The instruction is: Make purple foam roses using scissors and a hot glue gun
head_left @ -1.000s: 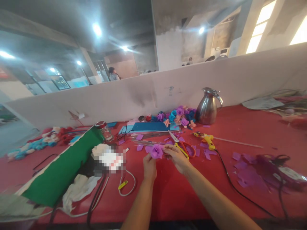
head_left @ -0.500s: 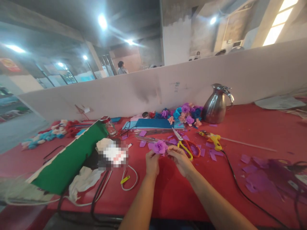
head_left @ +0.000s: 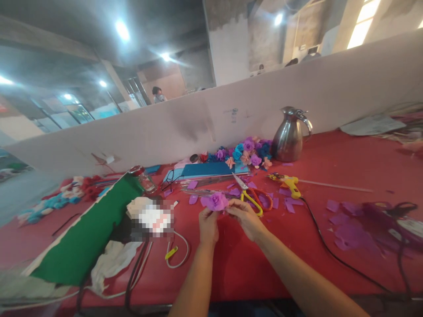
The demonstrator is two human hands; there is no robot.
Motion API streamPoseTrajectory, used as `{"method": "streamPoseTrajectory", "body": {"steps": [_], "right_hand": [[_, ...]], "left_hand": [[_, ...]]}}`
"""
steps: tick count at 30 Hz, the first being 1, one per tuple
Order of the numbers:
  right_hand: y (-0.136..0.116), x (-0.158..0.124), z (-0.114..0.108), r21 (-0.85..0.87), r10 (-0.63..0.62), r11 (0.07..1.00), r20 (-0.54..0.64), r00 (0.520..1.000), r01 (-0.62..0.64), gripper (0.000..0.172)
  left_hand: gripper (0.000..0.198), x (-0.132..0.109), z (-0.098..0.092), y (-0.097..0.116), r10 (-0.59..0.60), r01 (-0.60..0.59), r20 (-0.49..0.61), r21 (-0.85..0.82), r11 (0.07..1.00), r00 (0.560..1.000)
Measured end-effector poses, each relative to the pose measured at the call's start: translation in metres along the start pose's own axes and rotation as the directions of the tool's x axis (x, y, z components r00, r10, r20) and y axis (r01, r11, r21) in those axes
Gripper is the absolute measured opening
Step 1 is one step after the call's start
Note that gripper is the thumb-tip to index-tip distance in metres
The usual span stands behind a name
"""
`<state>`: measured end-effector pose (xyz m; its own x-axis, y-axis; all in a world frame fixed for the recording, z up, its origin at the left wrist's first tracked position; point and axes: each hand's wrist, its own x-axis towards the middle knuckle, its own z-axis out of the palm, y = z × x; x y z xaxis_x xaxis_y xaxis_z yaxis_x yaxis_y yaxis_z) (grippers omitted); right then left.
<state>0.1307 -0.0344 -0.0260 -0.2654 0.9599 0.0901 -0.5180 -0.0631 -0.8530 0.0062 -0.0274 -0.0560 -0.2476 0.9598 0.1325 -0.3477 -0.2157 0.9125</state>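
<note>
A purple paper flower [head_left: 216,201] with layered petals is held up over the red table [head_left: 238,268]. My left hand [head_left: 208,226] grips it from below, fingers closed at its base. From the right, my right hand [head_left: 243,215] pinches a petal at the flower's edge. Just behind my right hand lie scissors [head_left: 251,201] with one yellow and one red handle loop, blades spread apart. Purple paper petals [head_left: 235,192] are scattered around them. Further right rests a yellow glue gun [head_left: 291,185] with a long clear glue stick in its back.
Finished paper flowers [head_left: 249,152] are heaped by the back partition [head_left: 158,127], beside a steel jug [head_left: 288,136]. A green board [head_left: 89,233], a red-lidded jar [head_left: 143,179] and cables stand at left. The glue gun's black cord [head_left: 325,248] crosses the right side. Beyond the partition is a person [head_left: 158,94].
The view has shifted slightly, so the table items sit a little further left. Both hands still hold the flower, which looks turned slightly.
</note>
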Motion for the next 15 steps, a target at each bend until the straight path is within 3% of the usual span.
{"method": "streamPoseTrajectory", "body": {"steps": [6,15], "right_hand": [[0.0,0.0013,-0.0036,0.043,0.01,0.999,0.011,1.0,-0.01,0.009],[-0.0017,0.0021,-0.0029,0.077,0.027,0.997,0.003,1.0,-0.027,0.004]], "left_hand": [[0.009,0.0013,-0.0001,-0.0014,0.005,-0.003,-0.061,0.028,1.0,0.998],[0.007,0.0012,-0.0012,-0.0024,0.047,-0.047,-0.011,0.049,0.998,0.999]]}}
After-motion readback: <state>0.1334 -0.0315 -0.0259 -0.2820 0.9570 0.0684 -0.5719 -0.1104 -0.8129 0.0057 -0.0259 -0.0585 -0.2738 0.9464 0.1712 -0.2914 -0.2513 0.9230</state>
